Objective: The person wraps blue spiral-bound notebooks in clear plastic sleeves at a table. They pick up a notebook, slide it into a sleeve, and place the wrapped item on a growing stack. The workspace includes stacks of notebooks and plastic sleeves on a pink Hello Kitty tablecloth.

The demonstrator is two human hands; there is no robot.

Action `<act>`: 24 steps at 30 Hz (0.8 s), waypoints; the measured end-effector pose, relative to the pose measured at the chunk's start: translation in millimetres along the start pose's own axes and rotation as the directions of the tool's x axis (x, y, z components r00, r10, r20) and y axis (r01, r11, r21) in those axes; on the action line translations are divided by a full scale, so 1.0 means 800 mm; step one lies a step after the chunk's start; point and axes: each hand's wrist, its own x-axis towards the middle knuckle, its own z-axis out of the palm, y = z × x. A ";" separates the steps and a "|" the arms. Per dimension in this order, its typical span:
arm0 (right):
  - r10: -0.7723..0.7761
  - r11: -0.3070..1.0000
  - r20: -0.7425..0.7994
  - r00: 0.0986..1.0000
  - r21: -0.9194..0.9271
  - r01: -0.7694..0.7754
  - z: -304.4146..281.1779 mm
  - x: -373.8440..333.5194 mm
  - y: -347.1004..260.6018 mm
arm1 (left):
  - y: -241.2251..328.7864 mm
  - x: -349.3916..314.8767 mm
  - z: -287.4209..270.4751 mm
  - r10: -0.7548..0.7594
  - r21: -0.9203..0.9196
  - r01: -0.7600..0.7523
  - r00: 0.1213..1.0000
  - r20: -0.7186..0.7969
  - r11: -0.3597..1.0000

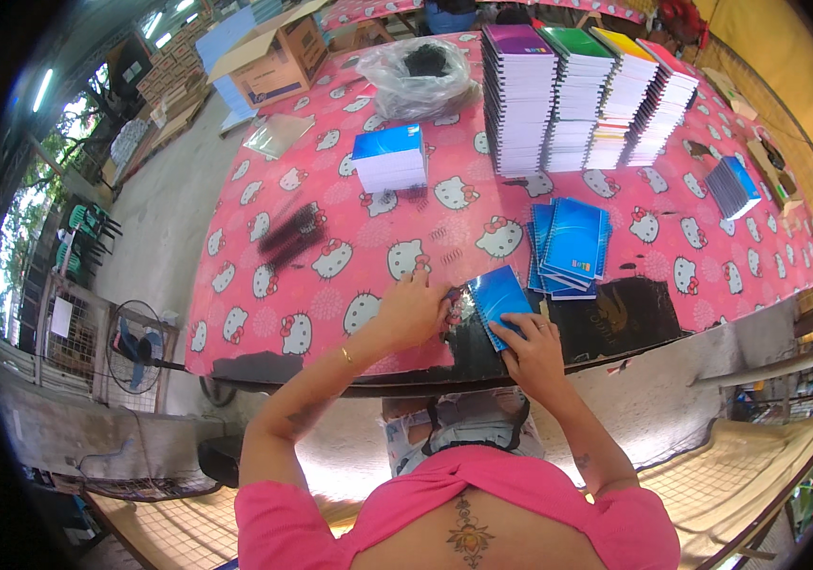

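A blue spiral notebook (497, 297) lies slanted near the front edge of the table. My right hand (532, 350) grips its lower right part, fingers over the cover. My left hand (413, 310) is just left of the notebook with its fingers curled together. Something small and dark shows at its fingertips, too unclear to name. Right of the notebook sits a loose pile of blue spiral notebooks (574, 239). Farther back stands a neat stack of blue-covered pads (389, 160). A cluster of black binding coils (292, 236) lies to the left.
Tall stacks of purple (520, 100), green (577, 100), yellow (623, 95) and red notebooks (663, 100) stand at the back. A plastic bag (416, 81) holds black coils. More blue notebooks (733, 188) lie right. A cardboard box (273, 59) stands behind, a fan (135, 348) left.
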 end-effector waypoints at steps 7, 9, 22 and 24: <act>0.114 0.973 -0.170 0.979 0.216 -0.076 -0.004 0.002 0.001 | -0.015 0.000 -0.031 0.015 0.170 0.003 0.994 -0.104 0.985; 0.226 0.918 -0.281 0.933 0.382 -0.107 -0.010 0.013 -0.009 | -0.037 0.026 -0.005 0.139 0.203 -0.085 0.954 -0.267 0.975; 0.000 0.942 -0.411 0.912 -0.305 -0.138 -0.078 0.073 0.062 | -0.096 0.143 -0.020 0.260 0.375 -0.025 0.763 -0.592 0.927; 0.030 0.922 -0.330 0.944 -0.355 -0.154 -0.065 0.076 0.068 | -0.092 0.151 -0.032 0.271 0.344 -0.031 0.685 -0.677 0.938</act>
